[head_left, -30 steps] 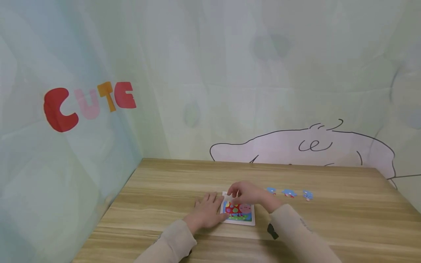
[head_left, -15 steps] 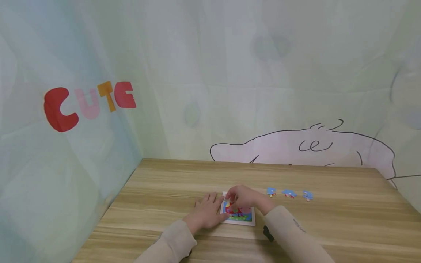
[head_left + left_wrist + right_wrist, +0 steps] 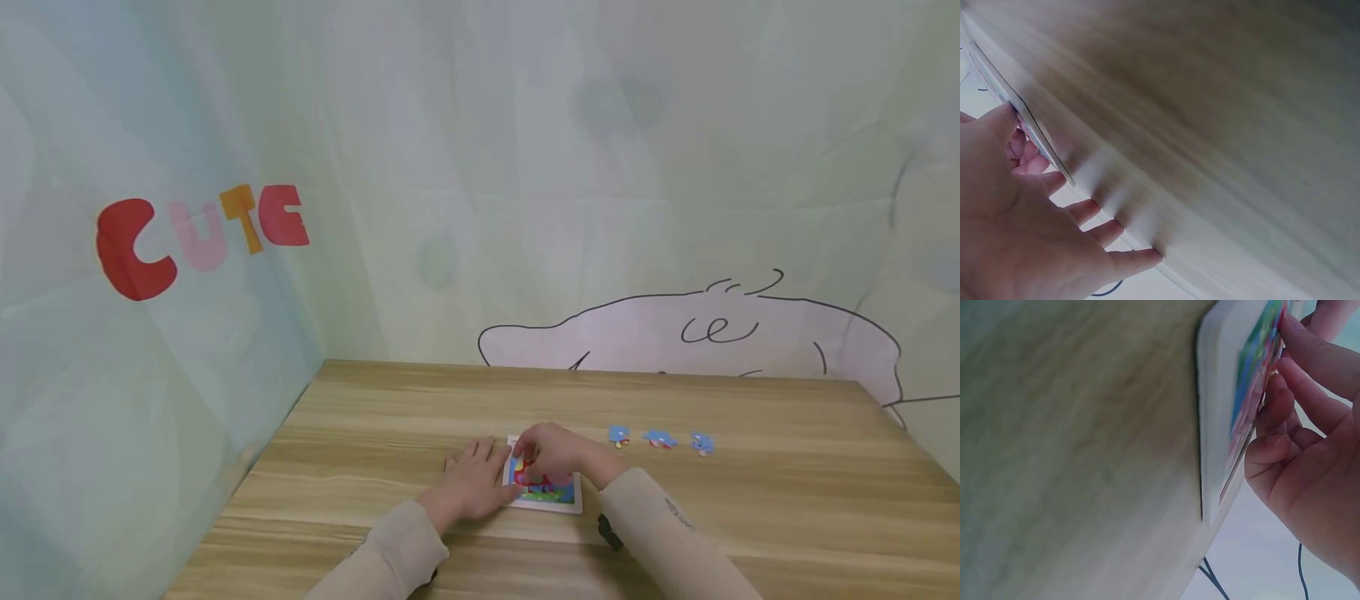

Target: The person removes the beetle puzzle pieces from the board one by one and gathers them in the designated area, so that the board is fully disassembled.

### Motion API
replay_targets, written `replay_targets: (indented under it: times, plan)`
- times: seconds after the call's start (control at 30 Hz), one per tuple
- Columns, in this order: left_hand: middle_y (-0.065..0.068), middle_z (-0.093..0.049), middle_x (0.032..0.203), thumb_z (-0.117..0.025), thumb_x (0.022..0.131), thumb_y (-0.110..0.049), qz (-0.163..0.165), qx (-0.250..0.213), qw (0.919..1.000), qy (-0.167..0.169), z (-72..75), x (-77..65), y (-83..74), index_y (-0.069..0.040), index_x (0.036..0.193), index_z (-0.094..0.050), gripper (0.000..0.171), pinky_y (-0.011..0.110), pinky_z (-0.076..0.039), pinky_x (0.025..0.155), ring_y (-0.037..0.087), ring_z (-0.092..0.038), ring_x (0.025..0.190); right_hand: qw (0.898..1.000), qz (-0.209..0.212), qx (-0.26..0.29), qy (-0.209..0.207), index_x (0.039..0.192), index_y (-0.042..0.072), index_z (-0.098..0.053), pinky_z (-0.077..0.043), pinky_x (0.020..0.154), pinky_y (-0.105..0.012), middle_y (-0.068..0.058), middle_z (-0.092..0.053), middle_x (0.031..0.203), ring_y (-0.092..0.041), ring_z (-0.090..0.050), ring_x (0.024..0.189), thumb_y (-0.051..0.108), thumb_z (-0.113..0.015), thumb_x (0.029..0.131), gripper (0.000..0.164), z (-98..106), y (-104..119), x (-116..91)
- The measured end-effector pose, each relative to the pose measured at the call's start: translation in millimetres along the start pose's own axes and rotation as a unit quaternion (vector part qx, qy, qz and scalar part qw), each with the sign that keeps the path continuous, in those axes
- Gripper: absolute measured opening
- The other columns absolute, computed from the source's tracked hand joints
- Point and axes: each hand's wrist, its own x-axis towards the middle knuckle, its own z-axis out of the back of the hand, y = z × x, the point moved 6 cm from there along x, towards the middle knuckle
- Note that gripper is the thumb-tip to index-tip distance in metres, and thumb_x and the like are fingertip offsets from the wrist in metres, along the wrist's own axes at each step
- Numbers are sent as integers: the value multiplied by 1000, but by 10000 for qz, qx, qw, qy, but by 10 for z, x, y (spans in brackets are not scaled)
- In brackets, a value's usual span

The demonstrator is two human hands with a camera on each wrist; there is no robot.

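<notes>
A small jigsaw puzzle board [image 3: 579, 497] with a white border and a colourful cartoon picture lies flat on the wooden table. My left hand [image 3: 471, 485] rests with fingers spread at its left side, the thumb over the board's edge; the left wrist view shows those fingertips [image 3: 1147, 255] on the table. Over the board's upper left, my right hand [image 3: 558, 450] has thumb and fingers bent together, pinching a puzzle piece against the picture. That piece is mostly hidden by the fingers. In the right wrist view, the right hand's fingertips [image 3: 1284, 328] touch the picture surface.
Three loose blue puzzle pieces lie in a row to the right of the board, one puzzle piece [image 3: 660, 438] in the middle. The wooden table [image 3: 375, 408] meets a pale fabric backdrop [image 3: 420, 208] at the back and left.
My right hand has moved slightly left and down onto the board's upper left, and the nearest loose piece shows more fully. My left hand has stayed in place.
</notes>
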Motion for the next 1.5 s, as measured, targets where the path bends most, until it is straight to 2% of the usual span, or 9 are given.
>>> replay_targets:
  times: [0.23,0.73,1.17,1.5]
  plan:
    - [18,-30,154,-53,92,-53,-5,-45,10000,-17,-8,14,19,-12,147,-39,71,72,-16,106,44,-22,142,10000,-5,-1,-23,102,6,-68,-49,84,-40,-1,-61,88,-16,-55,84,2,-75,81,23,3,14,4]
    - [18,-30,154,-53,93,-54,0,-55,10000,-3,3,19,17,-13,148,-38,70,72,-15,106,43,-21,142,9998,60,178,-68,103,8,-65,-48,84,-42,-1,-60,89,-17,-55,85,-2,-72,80,26,-1,-3,11]
    - [18,-29,154,-53,92,-55,0,-5,10000,8,-1,12,12,-12,148,-38,72,72,-16,106,43,-22,142,9997,144,-26,-205,98,10,-65,-46,77,-34,1,-56,83,-15,-51,80,0,-74,79,23,-7,-33,19]
    - [18,-31,153,-54,92,-54,-17,-1,10000,-31,-1,8,5,-12,147,-39,71,72,-16,106,44,-23,141,9997,129,171,-147,100,11,-65,-49,83,-40,0,-61,87,-16,-55,82,5,-72,84,19,11,-45,-13]
